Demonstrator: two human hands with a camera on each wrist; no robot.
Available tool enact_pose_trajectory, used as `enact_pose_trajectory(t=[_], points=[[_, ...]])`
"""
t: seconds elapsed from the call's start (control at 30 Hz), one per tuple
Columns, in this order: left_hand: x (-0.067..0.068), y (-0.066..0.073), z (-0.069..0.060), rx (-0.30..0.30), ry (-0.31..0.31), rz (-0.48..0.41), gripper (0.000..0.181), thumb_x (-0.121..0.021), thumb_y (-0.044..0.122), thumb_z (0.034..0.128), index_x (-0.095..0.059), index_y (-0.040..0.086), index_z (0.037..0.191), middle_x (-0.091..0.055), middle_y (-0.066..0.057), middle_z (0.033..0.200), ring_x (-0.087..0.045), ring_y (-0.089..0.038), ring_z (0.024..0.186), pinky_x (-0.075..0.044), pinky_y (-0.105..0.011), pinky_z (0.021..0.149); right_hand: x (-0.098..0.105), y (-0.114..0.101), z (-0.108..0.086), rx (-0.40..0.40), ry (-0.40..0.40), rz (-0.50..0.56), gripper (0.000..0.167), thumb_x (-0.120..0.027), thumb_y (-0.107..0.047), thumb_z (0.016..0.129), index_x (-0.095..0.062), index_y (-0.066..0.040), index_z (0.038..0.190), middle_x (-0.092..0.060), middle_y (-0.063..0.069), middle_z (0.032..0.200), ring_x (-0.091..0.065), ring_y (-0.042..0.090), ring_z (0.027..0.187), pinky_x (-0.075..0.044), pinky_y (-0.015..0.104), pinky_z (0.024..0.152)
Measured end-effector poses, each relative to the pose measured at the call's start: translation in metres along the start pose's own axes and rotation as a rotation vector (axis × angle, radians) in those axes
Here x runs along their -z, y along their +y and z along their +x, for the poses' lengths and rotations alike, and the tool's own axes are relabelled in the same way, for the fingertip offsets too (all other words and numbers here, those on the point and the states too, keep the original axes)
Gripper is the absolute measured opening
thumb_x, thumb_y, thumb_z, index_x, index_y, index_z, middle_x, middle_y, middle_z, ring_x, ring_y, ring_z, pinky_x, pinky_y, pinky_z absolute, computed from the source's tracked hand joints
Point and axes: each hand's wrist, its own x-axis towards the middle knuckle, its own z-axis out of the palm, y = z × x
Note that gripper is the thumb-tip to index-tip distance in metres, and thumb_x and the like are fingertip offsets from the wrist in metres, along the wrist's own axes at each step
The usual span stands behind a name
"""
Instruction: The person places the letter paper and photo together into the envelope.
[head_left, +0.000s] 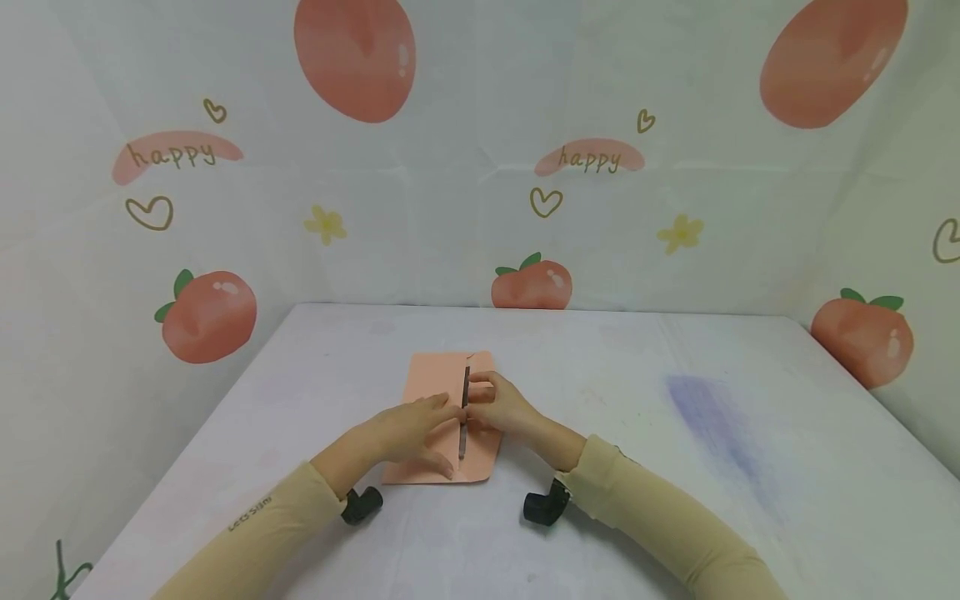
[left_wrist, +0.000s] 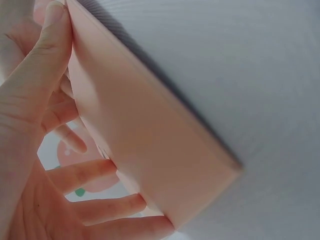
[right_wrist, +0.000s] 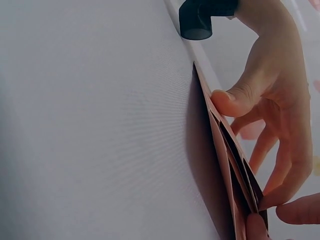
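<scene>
A flat peach-coloured paper piece (head_left: 438, 372), like an envelope or folder, lies on the table before me. A dark gap (head_left: 462, 446) runs lengthwise between its wide left part and a narrower right panel (head_left: 483, 454). My left hand (head_left: 405, 429) rests on the wide part with fingers spread, its thumb low near the gap. Across from it, my right hand (head_left: 512, 408) pinches the edge at the gap with bent fingers. Layered edges (right_wrist: 227, 150) stand apart in the right wrist view. The paper's inside is mostly hidden.
The white-covered table (head_left: 600, 375) carries a bluish-purple smudge (head_left: 712, 417) on the right. Black wrist cameras (head_left: 363, 505) hang below both cuffs. A white fabric backdrop (head_left: 450, 167) with printed peaches surrounds the table's back and sides.
</scene>
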Motion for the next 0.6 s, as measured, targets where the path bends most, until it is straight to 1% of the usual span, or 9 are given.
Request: enact_pose_trajectory(t=[0.13, 0.3, 0.5, 0.6], points=[[-0.0004, -0.0010, 0.0012, 0.001, -0.002, 0.003, 0.079, -0.068, 0.056, 0.0739, -0.040, 0.019, 0.138, -0.031, -0.021, 0.149, -0.039, -0.039, 0.134, -0.045, -0.053, 0.095, -0.0006, -0.0003, 0.0005, -0.007, 0.003, -0.007, 0.055, -0.059, 0.000, 0.085, -0.038, -0.001, 0.135, -0.056, 0.025, 0.125, -0.064, 0.022, 0.098, -0.055, 0.028, 0.078], [0.0005, -0.0006, 0.0017, 0.000, -0.011, 0.009, 0.080, -0.068, 0.056, 0.0742, -0.040, 0.017, 0.138, -0.031, -0.022, 0.149, -0.039, -0.040, 0.133, -0.044, -0.053, 0.097, -0.0007, -0.0008, 0.0010, -0.014, 0.008, -0.012, 0.052, -0.059, 0.000, 0.086, -0.039, -0.002, 0.134, -0.056, 0.025, 0.126, -0.064, 0.026, 0.102, -0.055, 0.029, 0.079], [0.0000, -0.0002, 0.0027, 0.001, -0.005, 0.009, 0.078, -0.068, 0.057, 0.0741, -0.042, 0.019, 0.137, -0.032, -0.021, 0.149, -0.041, -0.041, 0.131, -0.046, -0.053, 0.094, 0.0004, -0.0008, 0.0004, -0.040, -0.008, 0.020, 0.051, -0.058, 0.000, 0.087, -0.039, -0.003, 0.134, -0.052, 0.025, 0.130, -0.063, 0.025, 0.103, -0.055, 0.033, 0.081], [-0.0004, -0.0003, 0.0027, 0.000, -0.003, 0.006, 0.076, -0.067, 0.057, 0.0743, -0.043, 0.020, 0.136, -0.032, -0.021, 0.149, -0.040, -0.041, 0.132, -0.046, -0.054, 0.093, 0.0024, -0.0028, -0.0019, -0.042, -0.016, 0.008, 0.051, -0.058, -0.001, 0.088, -0.039, -0.003, 0.134, -0.052, 0.024, 0.130, -0.062, 0.026, 0.105, -0.055, 0.033, 0.082]])
